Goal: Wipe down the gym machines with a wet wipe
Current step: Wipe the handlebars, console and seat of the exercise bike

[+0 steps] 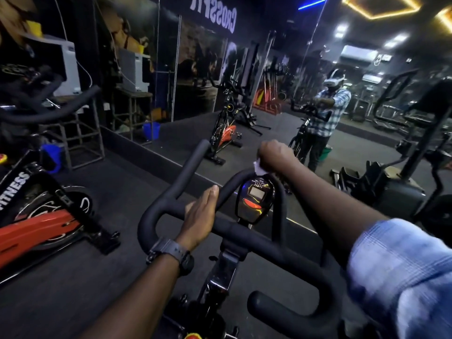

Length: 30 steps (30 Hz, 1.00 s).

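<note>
2 hands (200,216), 1 wipe (258,167), 1 handlebar (269,243).

Dark gym; mirror wall (195,77); black floor (80,285); yellow ceiling lights (381,6)

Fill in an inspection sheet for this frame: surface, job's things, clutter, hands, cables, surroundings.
Surface: dark gym floor.
Job's things: white wipe pressed on the top of the exercise bike's handlebar, above its display.
Clutter: blue bucket by a metal stand.
Hands: left hand lies flat on the bar; right hand grips the wipe.
Cables: white cable hangs by the grey box.
Surroundings: red bike at left, wall mirror ahead.
</note>
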Available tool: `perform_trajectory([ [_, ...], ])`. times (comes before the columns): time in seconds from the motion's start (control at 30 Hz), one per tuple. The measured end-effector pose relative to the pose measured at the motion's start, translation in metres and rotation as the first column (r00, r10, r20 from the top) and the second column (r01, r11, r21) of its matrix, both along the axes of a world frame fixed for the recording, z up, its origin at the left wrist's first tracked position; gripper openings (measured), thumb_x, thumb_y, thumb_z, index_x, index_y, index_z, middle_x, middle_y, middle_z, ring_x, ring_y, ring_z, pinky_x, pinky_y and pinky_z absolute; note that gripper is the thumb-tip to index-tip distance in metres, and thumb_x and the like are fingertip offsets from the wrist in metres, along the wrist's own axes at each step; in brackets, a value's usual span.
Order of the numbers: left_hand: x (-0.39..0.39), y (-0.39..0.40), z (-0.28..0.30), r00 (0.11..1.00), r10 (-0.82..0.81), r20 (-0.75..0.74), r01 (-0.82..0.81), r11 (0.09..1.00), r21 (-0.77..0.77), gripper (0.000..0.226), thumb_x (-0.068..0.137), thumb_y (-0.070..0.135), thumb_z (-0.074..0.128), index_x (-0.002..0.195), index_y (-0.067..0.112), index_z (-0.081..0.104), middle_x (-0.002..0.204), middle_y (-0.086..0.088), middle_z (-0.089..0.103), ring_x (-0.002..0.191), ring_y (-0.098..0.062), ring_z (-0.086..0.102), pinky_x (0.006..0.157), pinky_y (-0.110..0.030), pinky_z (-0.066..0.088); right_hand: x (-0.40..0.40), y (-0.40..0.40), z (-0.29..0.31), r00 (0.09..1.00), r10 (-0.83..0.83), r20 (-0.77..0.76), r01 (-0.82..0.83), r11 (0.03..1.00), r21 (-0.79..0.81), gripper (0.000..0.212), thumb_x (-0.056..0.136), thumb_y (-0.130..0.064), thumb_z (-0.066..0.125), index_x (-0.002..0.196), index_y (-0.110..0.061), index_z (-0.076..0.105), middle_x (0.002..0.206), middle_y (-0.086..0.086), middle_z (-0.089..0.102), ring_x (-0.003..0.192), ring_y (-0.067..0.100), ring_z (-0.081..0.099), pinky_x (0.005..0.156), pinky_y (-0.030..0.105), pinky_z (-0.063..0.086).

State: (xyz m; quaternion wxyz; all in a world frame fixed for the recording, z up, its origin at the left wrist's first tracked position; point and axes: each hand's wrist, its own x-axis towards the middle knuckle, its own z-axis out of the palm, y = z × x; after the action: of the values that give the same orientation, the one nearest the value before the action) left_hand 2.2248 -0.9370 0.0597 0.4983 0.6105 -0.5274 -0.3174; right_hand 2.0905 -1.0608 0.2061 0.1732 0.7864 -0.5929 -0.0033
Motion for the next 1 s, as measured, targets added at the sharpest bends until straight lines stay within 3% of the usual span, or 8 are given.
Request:
perform_trajectory([
  [0.13,0.002,-0.008,-0.011,0.994,-0.011,-0.108,0.013,1.000,0.013,0.073,0.091,0.081,0.017,0.145,0.043,0.047,0.154,0.007,0.046,0.147,-0.015,0.030,0.119,-0.027,0.013,0.016,0.003,-0.015,0.981,0.156,-0.114,-0.144,0.984,0.105,0.032,0.095,-0.011,0.054,0.126,-0.005,0.060,0.123,0.017,0.063,0.113,0.034,0.063,0.091,0.042,0.052],
  [0.23,0.009,-0.019,-0.021,0.966,0.042,-0.257,-0.031,0.998,0.049,0.068,0.066,0.103,0.015,0.107,0.068,0.057,0.145,0.002,0.056,0.143,-0.017,0.039,0.119,-0.034,0.018,0.047,0.013,-0.025,0.917,0.370,-0.147,-0.306,0.891,0.335,0.036,0.090,-0.008,0.054,0.124,-0.015,0.066,0.122,0.010,0.067,0.107,0.027,0.065,0.090,0.034,0.054],
  [0.37,0.008,-0.015,-0.016,0.942,0.034,-0.335,-0.041,0.999,-0.015,0.086,0.060,0.106,0.024,0.119,0.050,0.051,0.126,0.015,0.063,0.132,-0.019,0.052,0.119,-0.048,0.032,0.035,-0.004,-0.014,0.929,0.302,-0.211,-0.232,0.924,0.303,0.032,0.094,-0.014,0.052,0.123,-0.006,0.065,0.124,0.012,0.066,0.112,0.030,0.063,0.090,0.032,0.050],
  [0.47,0.008,-0.007,-0.007,0.928,0.045,-0.370,-0.069,0.996,-0.052,0.083,0.068,0.097,0.025,0.125,0.042,0.048,0.121,0.025,0.057,0.121,-0.009,0.059,0.117,-0.045,0.036,0.017,-0.022,-0.013,0.979,0.051,-0.200,-0.015,0.984,0.175,0.037,0.090,-0.018,0.055,0.124,-0.003,0.060,0.130,0.016,0.061,0.116,0.033,0.062,0.094,0.042,0.053],
  [0.53,0.006,-0.004,-0.001,0.927,0.045,-0.373,-0.084,0.993,-0.087,0.082,0.073,0.089,0.024,0.132,0.035,0.046,0.122,0.028,0.052,0.118,-0.005,0.058,0.116,-0.041,0.038,0.032,-0.007,-0.020,0.988,0.064,-0.142,-0.036,0.980,0.193,0.034,0.095,-0.017,0.053,0.127,-0.007,0.059,0.130,0.012,0.061,0.117,0.032,0.061,0.092,0.043,0.053],
  [0.8,0.018,-0.008,-0.002,0.866,0.224,-0.447,-0.302,0.947,-0.109,0.102,0.084,0.086,0.021,0.155,0.014,0.035,0.158,-0.009,0.039,0.146,-0.021,0.036,0.124,-0.043,0.024,0.093,0.095,-0.094,0.914,0.389,-0.116,-0.361,0.909,0.207,0.035,0.104,-0.023,0.035,0.131,-0.014,0.055,0.135,0.007,0.059,0.122,0.026,0.059,0.099,0.037,0.040],
  [0.9,0.019,-0.006,-0.006,0.889,0.192,-0.415,-0.259,0.959,-0.112,0.116,0.069,0.094,0.018,0.156,0.018,0.034,0.160,-0.003,0.036,0.146,-0.022,0.037,0.122,-0.047,0.027,0.082,0.068,-0.067,0.934,0.315,-0.170,-0.297,0.947,0.120,0.035,0.104,-0.020,0.036,0.128,-0.017,0.062,0.131,0.005,0.062,0.118,0.025,0.062,0.092,0.036,0.047],
  [1.0,0.016,-0.007,-0.006,0.898,0.154,-0.411,-0.235,0.960,-0.153,0.105,0.082,0.088,0.019,0.154,0.013,0.037,0.158,-0.003,0.041,0.145,-0.017,0.038,0.122,-0.046,0.029,0.050,0.014,-0.021,0.981,0.137,-0.137,-0.120,0.985,0.127,0.034,0.100,-0.017,0.044,0.131,-0.014,0.058,0.133,0.007,0.060,0.120,0.029,0.060,0.093,0.042,0.048],
])
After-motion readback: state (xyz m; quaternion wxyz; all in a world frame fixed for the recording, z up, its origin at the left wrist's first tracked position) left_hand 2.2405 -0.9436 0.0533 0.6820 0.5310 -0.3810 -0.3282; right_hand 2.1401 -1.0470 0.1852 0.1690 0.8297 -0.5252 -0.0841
